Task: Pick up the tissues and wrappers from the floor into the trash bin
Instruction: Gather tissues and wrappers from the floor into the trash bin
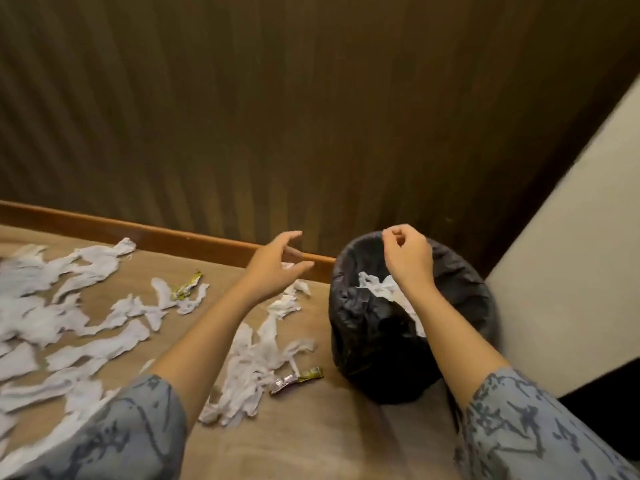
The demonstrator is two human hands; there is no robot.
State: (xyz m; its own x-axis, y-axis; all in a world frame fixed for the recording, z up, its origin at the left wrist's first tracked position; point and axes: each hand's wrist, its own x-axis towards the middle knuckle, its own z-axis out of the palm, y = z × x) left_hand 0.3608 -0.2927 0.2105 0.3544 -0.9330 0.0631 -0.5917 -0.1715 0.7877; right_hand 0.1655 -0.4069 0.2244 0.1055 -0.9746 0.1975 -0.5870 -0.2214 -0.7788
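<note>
Crinkled glossy bin liner [363, 327]; soft paper tissues [104, 261].

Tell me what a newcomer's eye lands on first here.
First, the white torn tissues strewn across the brown floor at left and centre, with a few wrappers among them. Next, the black-lined trash bin at right, tissue already inside, with the right hand above it and the left hand open beside it.

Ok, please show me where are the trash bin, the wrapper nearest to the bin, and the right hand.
trash bin [349, 327]: head view, on the black bag lining its left inner wall.
wrapper nearest to the bin [297, 378]: head view, on its middle, where silver meets green.
right hand [408, 256]: head view, on the back of the hand.
</note>
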